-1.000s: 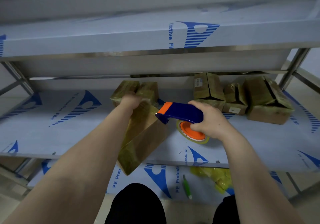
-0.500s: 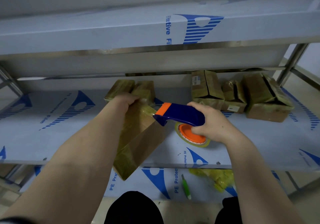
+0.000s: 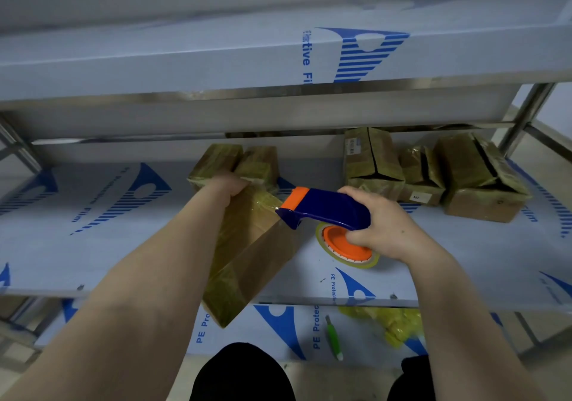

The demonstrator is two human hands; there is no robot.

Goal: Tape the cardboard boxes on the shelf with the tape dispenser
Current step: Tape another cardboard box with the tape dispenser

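A long cardboard box point(image 3: 247, 255) lies tilted on the middle shelf point(image 3: 108, 245), its near end sticking out past the shelf's front edge and its top shiny with tape. My left hand point(image 3: 230, 183) grips the box's far end. My right hand point(image 3: 380, 227) holds the blue and orange tape dispenser point(image 3: 325, 208) by its handle, and the dispenser's nose touches the box's right top edge. The orange tape roll point(image 3: 343, 244) hangs under the handle.
Two taped boxes point(image 3: 235, 160) stand behind my left hand. Three more boxes point(image 3: 433, 171) sit at the shelf's back right. The upper shelf point(image 3: 278, 60) overhangs closely. On the lower shelf lie a green tool point(image 3: 333, 337) and crumpled yellow plastic point(image 3: 390, 323).
The dispenser has edged slightly left and down against the box. Both hands keep their grips, and the box has barely shifted.
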